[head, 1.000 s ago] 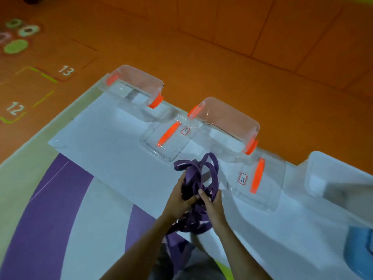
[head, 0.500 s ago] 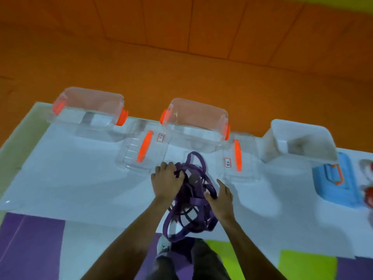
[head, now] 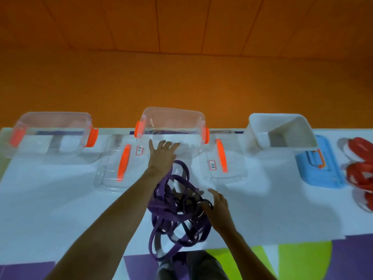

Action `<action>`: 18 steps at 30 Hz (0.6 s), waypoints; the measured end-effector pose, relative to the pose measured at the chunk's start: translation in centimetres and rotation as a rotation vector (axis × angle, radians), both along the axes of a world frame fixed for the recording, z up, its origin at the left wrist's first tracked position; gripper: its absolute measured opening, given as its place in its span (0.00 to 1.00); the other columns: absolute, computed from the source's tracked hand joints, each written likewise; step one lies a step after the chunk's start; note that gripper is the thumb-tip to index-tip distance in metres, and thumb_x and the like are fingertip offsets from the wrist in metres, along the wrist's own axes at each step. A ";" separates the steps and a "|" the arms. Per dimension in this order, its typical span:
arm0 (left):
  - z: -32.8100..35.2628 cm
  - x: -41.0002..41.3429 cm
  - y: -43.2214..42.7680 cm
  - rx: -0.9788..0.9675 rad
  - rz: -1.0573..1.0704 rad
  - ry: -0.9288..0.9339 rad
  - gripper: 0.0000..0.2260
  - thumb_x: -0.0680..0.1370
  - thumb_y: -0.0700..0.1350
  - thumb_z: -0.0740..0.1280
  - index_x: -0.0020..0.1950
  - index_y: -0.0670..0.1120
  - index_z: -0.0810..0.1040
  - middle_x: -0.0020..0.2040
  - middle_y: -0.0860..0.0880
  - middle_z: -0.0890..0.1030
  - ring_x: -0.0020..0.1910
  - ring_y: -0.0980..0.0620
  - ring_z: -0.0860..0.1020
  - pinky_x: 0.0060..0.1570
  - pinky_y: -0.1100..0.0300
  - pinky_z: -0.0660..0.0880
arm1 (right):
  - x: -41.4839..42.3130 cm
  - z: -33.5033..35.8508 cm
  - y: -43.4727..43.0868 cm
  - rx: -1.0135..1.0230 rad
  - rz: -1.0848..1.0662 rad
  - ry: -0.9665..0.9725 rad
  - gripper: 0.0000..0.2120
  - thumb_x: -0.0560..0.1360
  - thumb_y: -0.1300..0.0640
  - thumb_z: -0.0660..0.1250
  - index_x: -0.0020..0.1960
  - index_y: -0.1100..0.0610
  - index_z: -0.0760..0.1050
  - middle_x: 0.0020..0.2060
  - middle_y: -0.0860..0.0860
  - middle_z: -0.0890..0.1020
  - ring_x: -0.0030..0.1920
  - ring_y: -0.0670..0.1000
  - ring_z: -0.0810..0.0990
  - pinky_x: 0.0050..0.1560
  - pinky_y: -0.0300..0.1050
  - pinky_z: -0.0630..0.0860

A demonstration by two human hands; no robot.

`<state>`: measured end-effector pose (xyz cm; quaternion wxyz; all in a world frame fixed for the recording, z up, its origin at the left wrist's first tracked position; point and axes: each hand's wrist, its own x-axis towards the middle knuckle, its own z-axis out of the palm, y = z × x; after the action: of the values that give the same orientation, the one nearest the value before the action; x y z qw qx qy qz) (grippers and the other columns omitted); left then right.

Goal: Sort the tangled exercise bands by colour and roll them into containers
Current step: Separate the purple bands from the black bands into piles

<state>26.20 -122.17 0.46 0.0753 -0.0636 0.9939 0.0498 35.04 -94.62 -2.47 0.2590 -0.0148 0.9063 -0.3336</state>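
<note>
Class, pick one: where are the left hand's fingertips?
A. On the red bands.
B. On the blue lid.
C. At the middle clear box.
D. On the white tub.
C: the left hand puts straight fingers against the middle clear box, while the right hand grips the purple bands.

Two clear containers with orange latches: left container (head: 50,134), centre container (head: 171,126). Two clear lids with orange handles: left lid (head: 121,162), right lid (head: 222,156). One white container (head: 260,128), upper right. One blue lid (head: 321,168). One tangle of purple bands (head: 173,211), centre. Red bands (head: 361,168) at right edge, number unclear. Two hands: left hand (head: 161,156), right hand (head: 218,207).
</note>
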 end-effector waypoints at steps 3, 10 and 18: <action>0.2 -0.4 0.9 -0.056 0.006 0.056 0.17 0.84 0.44 0.65 0.72 0.56 0.75 0.62 0.51 0.83 0.63 0.45 0.80 0.74 0.36 0.61 | -0.3 0.0 0.6 -0.013 -0.012 -0.004 0.27 0.82 0.50 0.68 0.79 0.52 0.66 0.74 0.54 0.72 0.76 0.57 0.66 0.75 0.56 0.68; 0.9 0.1 2.2 -0.016 -0.052 0.027 0.20 0.86 0.45 0.63 0.78 0.54 0.68 0.65 0.48 0.80 0.66 0.44 0.77 0.71 0.41 0.65 | -0.3 1.4 1.6 -0.014 -0.019 0.022 0.29 0.81 0.47 0.70 0.78 0.52 0.67 0.73 0.52 0.73 0.75 0.56 0.67 0.74 0.54 0.68; 2.4 4.4 6.7 -0.042 -0.163 0.164 0.30 0.67 0.40 0.79 0.69 0.49 0.80 0.64 0.45 0.81 0.66 0.42 0.78 0.66 0.37 0.74 | 0.6 4.2 6.2 0.162 0.067 0.190 0.27 0.82 0.49 0.67 0.78 0.53 0.67 0.75 0.52 0.72 0.74 0.58 0.70 0.69 0.57 0.72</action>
<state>30.60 -115.51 2.83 -0.0039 0.0203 0.9994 0.0274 35.61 -88.37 1.74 0.1833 -0.0555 0.9498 -0.2476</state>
